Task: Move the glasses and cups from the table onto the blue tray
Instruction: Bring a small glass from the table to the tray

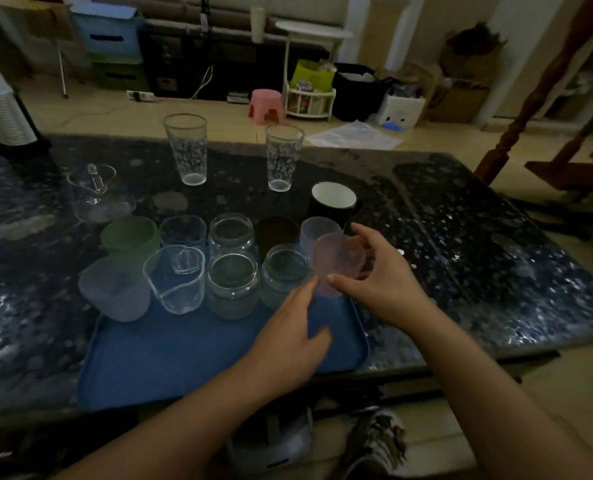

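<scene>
The blue tray (184, 355) lies at the table's near edge, its far half filled with several cups and glass jars. My right hand (385, 289) grips a translucent pink cup (336, 261) at the tray's far right corner. My left hand (291, 334) hovers over the tray with its fingertips touching the pink cup's base, holding nothing itself. On the table beyond the tray stand two tall patterned glasses (186, 148) (283, 157), a black mug with a white inside (333, 202) and a clear glass pitcher (97, 194).
The dark speckled table (478, 237) stretches right of the tray. A white ribbed container on a black stand (4, 116) sits at the far left corner. A pink stool (266, 106) and boxes stand on the floor beyond.
</scene>
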